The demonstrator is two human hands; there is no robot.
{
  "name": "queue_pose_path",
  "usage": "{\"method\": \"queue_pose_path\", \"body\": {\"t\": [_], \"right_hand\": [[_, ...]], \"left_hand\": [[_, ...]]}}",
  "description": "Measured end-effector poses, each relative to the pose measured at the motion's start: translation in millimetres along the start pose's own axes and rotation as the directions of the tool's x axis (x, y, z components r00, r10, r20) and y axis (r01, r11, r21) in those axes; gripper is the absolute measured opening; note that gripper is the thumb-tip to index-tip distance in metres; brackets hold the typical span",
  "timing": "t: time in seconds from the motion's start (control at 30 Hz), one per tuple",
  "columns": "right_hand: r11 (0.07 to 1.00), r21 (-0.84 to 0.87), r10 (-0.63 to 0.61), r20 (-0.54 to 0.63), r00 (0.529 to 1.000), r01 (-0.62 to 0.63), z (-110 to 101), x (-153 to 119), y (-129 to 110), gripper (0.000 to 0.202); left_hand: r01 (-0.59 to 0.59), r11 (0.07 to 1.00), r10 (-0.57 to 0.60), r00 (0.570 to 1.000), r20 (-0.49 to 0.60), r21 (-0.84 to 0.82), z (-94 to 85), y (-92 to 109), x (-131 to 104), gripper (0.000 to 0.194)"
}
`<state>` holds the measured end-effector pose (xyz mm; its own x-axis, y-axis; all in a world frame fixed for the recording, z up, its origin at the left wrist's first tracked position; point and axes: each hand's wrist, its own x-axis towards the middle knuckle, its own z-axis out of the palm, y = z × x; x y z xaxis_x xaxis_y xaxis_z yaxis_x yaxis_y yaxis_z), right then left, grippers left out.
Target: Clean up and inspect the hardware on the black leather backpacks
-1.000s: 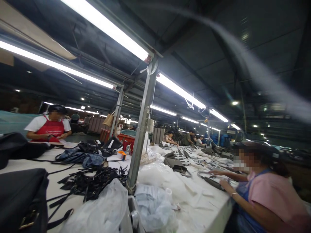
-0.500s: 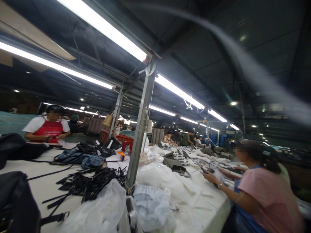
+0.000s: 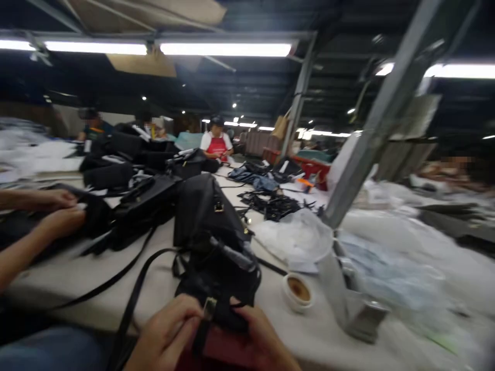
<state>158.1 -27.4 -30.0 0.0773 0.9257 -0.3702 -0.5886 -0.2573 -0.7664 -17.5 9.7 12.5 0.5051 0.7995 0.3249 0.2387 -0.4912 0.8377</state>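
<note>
A black bag [image 3: 203, 216] with gold-coloured buckles lies on the white table in front of me, its lower end toward my body. My left hand [image 3: 168, 332] is closed at the buckle strap [image 3: 210, 309], fingers pinched by the metal buckle. On the other side my right hand [image 3: 263, 332] grips the black end piece of the bag, thumb on top. Long black straps [image 3: 133, 288] trail from the bag over the table edge. Motion blur hides the fine detail at my fingertips.
At left, a co-worker's hands [image 3: 58, 211] work on black material. Black bags [image 3: 127, 149] are heaped behind. To the right stand a small cup of brown stuff [image 3: 297, 291], crumpled clear plastic [image 3: 296, 237] and a slanting metal post [image 3: 379, 113]. A person in a red apron [image 3: 217, 144] sits farther back.
My view has swung left and down from the lights and the right-hand table. My hands, the bag between them and the neighbour's hands at left have come into view.
</note>
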Motion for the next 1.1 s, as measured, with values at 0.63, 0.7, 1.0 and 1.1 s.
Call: {"method": "queue_pose_path", "body": {"t": [0.63, 0.7, 1.0, 1.1], "right_hand": [[0.984, 0.141, 0.094, 0.130, 0.987, -0.112, -11.4, 9.5, 4.3, 0.036], [0.984, 0.137, 0.095, 0.153, 0.984, -0.116, -11.8, 9.4, 2.9, 0.034], [0.991, 0.077, 0.093, 0.162, 0.982, -0.106, -16.0, 9.3, 5.5, 0.031], [0.994, 0.040, 0.097, 0.122, 0.988, -0.102, -15.1, 7.1, 1.6, 0.033]], "left_hand": [[-0.019, 0.857, -0.051, 0.991, 0.122, 0.514, 11.0, -0.9, 7.0, 0.020], [-0.022, 0.854, -0.039, 0.994, 0.106, 0.519, 13.3, -2.8, 8.3, 0.017], [-0.150, 0.676, 0.115, 0.989, 0.098, 0.721, 28.5, -19.6, 9.9, 0.020], [-0.165, 0.641, 0.125, 0.986, 0.110, 0.749, 32.5, -30.2, 10.0, 0.022]]}}
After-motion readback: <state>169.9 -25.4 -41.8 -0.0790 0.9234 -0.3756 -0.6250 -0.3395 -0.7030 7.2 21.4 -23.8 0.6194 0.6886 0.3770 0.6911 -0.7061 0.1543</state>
